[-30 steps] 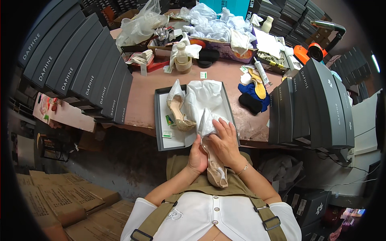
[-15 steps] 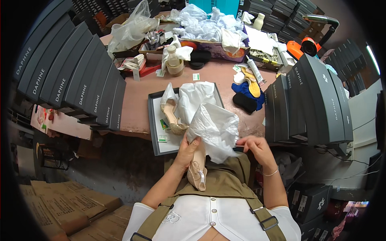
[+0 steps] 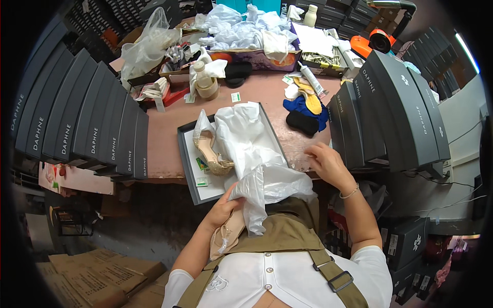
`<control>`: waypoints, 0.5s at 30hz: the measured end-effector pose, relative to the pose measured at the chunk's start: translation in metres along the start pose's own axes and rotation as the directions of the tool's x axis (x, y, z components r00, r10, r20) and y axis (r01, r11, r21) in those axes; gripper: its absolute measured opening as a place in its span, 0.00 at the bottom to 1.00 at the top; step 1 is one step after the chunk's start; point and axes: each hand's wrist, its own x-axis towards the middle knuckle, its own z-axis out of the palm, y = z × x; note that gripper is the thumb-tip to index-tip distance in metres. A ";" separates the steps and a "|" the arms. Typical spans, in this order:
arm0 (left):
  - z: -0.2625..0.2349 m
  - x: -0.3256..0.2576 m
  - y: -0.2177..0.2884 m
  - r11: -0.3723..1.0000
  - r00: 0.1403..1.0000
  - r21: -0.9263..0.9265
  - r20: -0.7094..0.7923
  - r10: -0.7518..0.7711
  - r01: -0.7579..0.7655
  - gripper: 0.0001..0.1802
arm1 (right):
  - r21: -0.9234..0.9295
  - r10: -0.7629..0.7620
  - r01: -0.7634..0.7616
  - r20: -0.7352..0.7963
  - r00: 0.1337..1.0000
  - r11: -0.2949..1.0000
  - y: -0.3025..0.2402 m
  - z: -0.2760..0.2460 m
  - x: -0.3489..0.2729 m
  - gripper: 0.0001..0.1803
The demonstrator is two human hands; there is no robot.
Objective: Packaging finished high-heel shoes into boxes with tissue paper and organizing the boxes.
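Tabletop (image 3: 164, 151) evenly bright; floor (image 3: 154, 218) beneath falls dim. Tube light (image 3: 467, 53) glares at upper right. Fisheye bends left-hand boxes (image 3: 82, 105); corners go black.

beige shoe (image 3: 225, 233), glittery gold shoe (image 3: 209, 150), white tissue paper (image 3: 255, 192), dark grey box (image 3: 187, 165), pinkish table (image 3: 163, 134), olive apron (image 3: 288, 232)

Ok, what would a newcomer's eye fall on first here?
Probably the open box at the near edge of the table, a glittery shoe in its left part. Next, dark boxes lined up left and right, and the left hand, in front, holding another shoe.
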 end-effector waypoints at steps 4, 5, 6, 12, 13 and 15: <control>0.010 -0.003 -0.006 0.997 0.994 -0.028 0.083 -0.069 0.072 0.36 | 0.011 -0.429 0.433 0.155 0.890 0.901 -0.066 0.002 0.008 0.30; 0.012 -0.003 -0.002 0.997 0.993 -0.003 0.082 -0.079 0.080 0.36 | -0.020 -0.509 0.519 0.166 0.845 0.855 -0.069 0.011 0.014 0.26; 0.016 -0.005 0.003 0.996 0.993 0.022 0.080 -0.089 0.087 0.36 | -0.050 -0.583 0.599 0.182 0.792 0.799 -0.067 0.016 0.018 0.22; 0.015 -0.010 -0.003 0.990 0.991 0.094 0.076 -0.108 0.101 0.36 | 0.107 -0.527 0.516 0.192 0.828 0.850 -0.071 0.018 0.024 0.09; 0.014 -0.010 -0.005 0.992 0.992 0.092 0.074 -0.098 0.091 0.36 | 0.162 -0.485 0.465 0.129 0.865 0.871 -0.070 0.015 0.023 0.09; 0.010 -0.013 -0.008 0.997 0.997 0.056 0.063 -0.052 0.048 0.36 | 0.276 -0.390 0.371 0.014 0.921 0.887 -0.063 0.000 0.016 0.10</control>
